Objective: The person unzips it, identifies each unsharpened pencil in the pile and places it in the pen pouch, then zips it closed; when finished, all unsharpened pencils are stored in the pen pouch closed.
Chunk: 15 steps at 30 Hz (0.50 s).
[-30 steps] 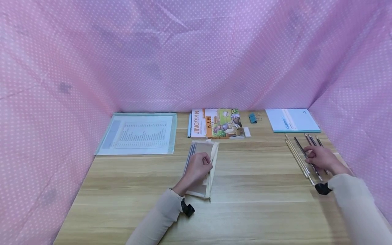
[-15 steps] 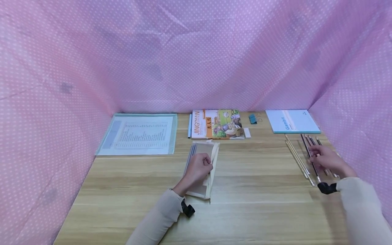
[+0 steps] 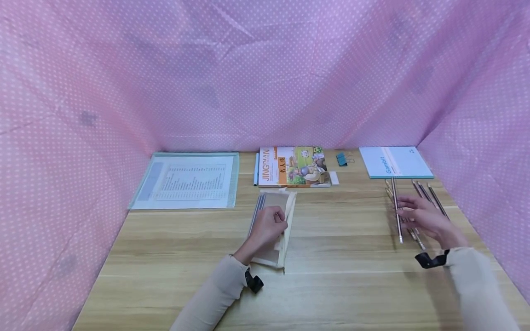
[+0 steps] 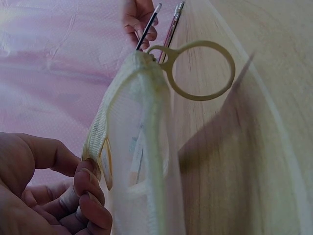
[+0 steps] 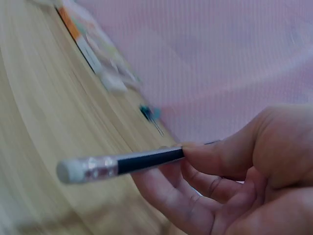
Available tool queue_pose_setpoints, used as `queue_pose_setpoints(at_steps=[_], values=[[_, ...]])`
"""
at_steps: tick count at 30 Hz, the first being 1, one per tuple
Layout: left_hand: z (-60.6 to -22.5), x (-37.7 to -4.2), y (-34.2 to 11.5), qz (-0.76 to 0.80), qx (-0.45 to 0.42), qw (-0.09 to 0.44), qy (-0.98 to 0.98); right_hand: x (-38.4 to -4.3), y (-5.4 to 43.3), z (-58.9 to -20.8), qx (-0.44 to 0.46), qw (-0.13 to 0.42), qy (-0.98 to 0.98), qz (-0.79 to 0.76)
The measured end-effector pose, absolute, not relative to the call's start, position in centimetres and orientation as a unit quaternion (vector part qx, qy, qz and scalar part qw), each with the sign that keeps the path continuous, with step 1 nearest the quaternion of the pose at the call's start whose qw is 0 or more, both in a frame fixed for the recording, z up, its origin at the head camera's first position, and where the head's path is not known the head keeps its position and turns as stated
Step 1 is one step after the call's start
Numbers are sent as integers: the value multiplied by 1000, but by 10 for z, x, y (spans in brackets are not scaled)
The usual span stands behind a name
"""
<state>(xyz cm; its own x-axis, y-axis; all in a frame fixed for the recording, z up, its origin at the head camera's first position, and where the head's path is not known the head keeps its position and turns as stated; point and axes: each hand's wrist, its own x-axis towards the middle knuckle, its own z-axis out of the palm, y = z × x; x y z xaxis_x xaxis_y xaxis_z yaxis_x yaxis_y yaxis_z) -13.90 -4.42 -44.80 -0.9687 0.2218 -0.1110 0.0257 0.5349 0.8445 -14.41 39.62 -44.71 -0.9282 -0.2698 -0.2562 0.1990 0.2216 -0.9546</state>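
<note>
Above the counter [image 3: 343,285], near its right edge, the right hand's [image 3: 430,219] fingers pinch an eraser-tipped pencil [image 5: 142,162], probably light and stiff, best held mid-shaft. Midway between side edges, the left hand [image 3: 267,227] pinches a soft-looking mesh pencil case [image 3: 290,211].

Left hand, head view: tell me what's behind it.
A cream mesh zip pouch, both ends showing; the left hand covers part of its middle, which cannot be seen.
</note>
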Motion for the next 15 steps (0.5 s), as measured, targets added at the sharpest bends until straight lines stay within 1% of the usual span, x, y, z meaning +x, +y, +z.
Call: queue_pose_setpoints(at_steps=[7, 12, 15], values=[[-449, -140, -44, 474, 74, 90, 873, -140, 361, -449, -68, 248, 655, -711], [-447, -139, -43, 473, 69, 102, 873, -136, 335, -451, -88, 263, 633, -723], [-447, -139, -43, 472, 66, 107, 873, -134, 319, -453, -82, 272, 640, -714]])
